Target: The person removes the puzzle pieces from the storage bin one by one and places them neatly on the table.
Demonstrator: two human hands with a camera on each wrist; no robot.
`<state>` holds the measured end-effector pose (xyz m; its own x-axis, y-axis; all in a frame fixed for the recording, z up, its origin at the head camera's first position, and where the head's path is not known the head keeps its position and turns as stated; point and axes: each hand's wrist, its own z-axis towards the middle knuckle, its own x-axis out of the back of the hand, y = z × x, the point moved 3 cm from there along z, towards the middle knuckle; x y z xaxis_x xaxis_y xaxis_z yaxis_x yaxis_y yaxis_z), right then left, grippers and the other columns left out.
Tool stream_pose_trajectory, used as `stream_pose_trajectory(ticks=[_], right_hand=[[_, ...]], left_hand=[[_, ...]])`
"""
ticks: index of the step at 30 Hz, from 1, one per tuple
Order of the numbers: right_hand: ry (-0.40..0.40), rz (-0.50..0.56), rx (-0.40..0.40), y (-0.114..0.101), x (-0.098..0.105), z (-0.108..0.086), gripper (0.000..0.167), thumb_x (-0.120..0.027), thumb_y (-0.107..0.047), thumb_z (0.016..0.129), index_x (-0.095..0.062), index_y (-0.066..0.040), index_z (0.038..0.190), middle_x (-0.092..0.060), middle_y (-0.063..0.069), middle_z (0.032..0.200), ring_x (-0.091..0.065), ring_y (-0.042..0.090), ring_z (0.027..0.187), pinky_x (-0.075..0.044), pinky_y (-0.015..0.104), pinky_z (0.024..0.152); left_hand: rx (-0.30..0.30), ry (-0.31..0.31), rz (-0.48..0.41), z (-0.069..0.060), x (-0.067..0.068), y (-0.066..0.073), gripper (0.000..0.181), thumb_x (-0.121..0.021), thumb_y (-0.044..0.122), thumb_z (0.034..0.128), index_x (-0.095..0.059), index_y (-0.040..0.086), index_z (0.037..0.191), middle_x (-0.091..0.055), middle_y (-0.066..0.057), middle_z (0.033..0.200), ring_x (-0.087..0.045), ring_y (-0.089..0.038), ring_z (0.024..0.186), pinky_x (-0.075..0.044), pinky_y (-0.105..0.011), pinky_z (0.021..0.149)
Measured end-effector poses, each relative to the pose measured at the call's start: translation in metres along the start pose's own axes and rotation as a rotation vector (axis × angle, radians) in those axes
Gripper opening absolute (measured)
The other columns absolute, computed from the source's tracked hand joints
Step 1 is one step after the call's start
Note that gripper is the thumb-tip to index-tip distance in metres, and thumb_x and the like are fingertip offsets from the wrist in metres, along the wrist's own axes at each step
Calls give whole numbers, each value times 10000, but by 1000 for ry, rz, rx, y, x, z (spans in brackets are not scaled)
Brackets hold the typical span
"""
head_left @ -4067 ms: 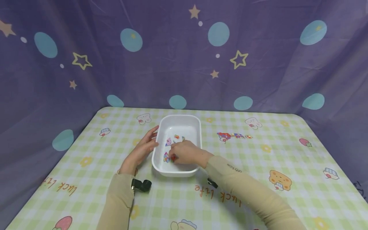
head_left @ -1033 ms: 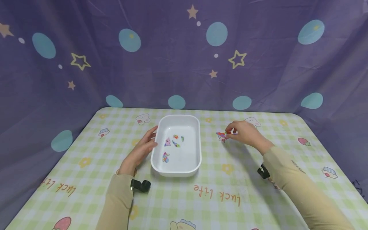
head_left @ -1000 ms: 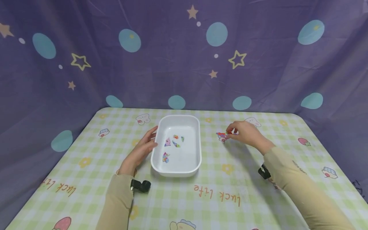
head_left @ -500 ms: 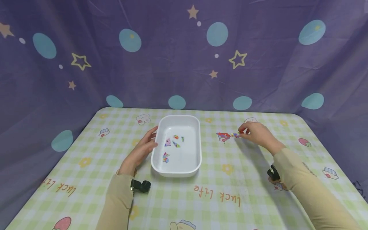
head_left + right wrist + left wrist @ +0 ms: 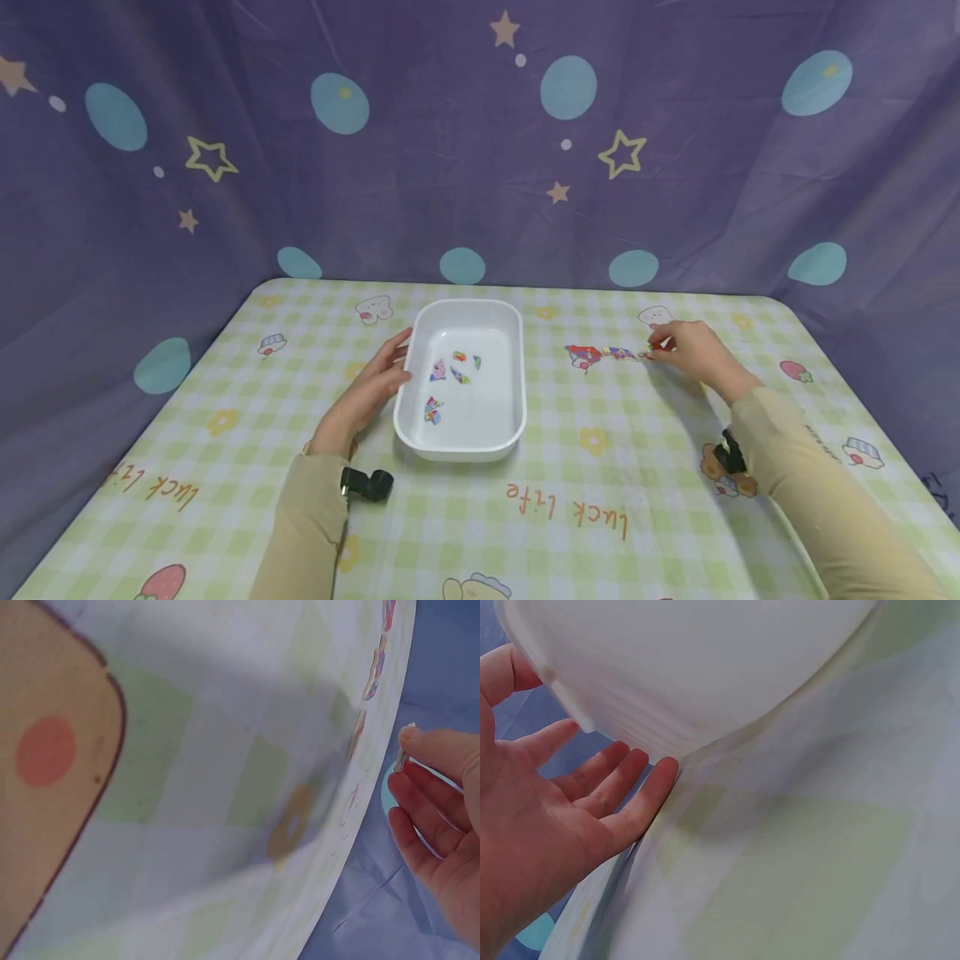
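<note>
Your right hand (image 5: pixel 697 350) pinches 1 piece (image 5: pixel 401 759); 3+ row pieces (image 5: pixel 619 353) out, 5+ loose pieces (image 5: pixel 437 372) left in tray (image 5: pixel 487 417) your left hand (image 5: pixel 366 398) touches.

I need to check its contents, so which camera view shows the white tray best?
The head view, because it looks into the white tray and shows small colourful pieces inside. The left wrist view shows only part of its outside, touched by the left hand; the right wrist view shows none of it.

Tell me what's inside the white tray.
The white tray holds a mostly pink piece, a reddish piece, two greenish slivers and, near left, a multicoloured cluster. Whatever lies beneath them is covered.
</note>
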<state>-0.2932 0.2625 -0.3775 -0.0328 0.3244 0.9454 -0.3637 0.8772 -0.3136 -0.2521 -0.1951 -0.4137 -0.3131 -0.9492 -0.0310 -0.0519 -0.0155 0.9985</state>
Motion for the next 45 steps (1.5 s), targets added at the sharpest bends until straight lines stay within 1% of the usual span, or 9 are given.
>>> stream_pose_trajectory(ticks=[3, 11, 19, 24, 30, 34, 39, 45], right_hand=[[10, 7, -19, 5, -1, -1, 188, -638, -114, 801, -682, -20, 958, -669, 151, 942, -620, 256, 792, -501, 420, 702], [12, 19, -71, 22, -6, -3, 184, -624, -105, 797, -682, -12, 946, -669, 175, 926, -625, 283, 800, -494, 448, 743], [13, 22, -92, 30, -10, -4, 180, -635, -99, 797, -674, 6, 939, -666, 192, 927, -623, 306, 807, -493, 456, 744], [14, 20, -90, 33, -12, -4, 163, -650, -96, 790, -678, 2, 918, -670, 184, 913, -626, 305, 805, -491, 460, 754], [-1, 14, -110, 34, -15, -5, 130, -656, -92, 786, -683, -10, 882, -669, 166, 883, -620, 295, 799, -485, 455, 748], [-14, 18, -124, 33, -15, -5, 146, -657, -97, 784, -684, -10, 897, -661, 171, 895, -614, 298, 810, -483, 453, 747], [-13, 28, -111, 31, -13, -5, 176, -661, -105, 780, -680, 3, 917, -654, 188, 911, -611, 305, 811, -484, 453, 745], [1, 20, -106, 26, -6, -3, 232, -630, -126, 805, -668, 9, 990, -636, 207, 995, -609, 299, 836, -492, 441, 731]], left_hand=[[2, 4, -3, 0, 0, 0, 739, -471, 15, 835, -125, 168, 1470, -213, -197, 1454, -301, -382, 1289, -310, -445, 1053], [6, 3, -5, -1, 0, -1, 737, -470, 19, 839, -122, 173, 1470, -208, -188, 1461, -294, -370, 1302, -311, -430, 1054], [6, 12, 12, -1, 0, 0, 739, -478, 32, 830, -137, 186, 1468, -218, -183, 1457, -315, -367, 1286, -310, -445, 1052], [16, 27, 24, 0, 1, -1, 729, -486, 40, 829, -164, 207, 1461, -237, -161, 1452, -339, -348, 1269, -308, -443, 1051], [15, 23, 15, -1, 1, -1, 737, -493, 51, 824, -160, 207, 1463, -229, -161, 1458, -327, -351, 1278, -292, -455, 1060], [17, 22, 11, -1, -1, 0, 741, -495, 53, 821, -161, 211, 1462, -224, -158, 1462, -321, -356, 1282, -276, -468, 1067], [17, 22, 8, -2, -1, 0, 740, -490, 41, 823, -158, 206, 1463, -225, -156, 1463, -325, -360, 1280, -275, -472, 1067], [10, 11, 9, -1, 0, 0, 747, -491, 40, 825, -143, 194, 1467, -219, -173, 1460, -320, -368, 1281, -288, -464, 1062]])
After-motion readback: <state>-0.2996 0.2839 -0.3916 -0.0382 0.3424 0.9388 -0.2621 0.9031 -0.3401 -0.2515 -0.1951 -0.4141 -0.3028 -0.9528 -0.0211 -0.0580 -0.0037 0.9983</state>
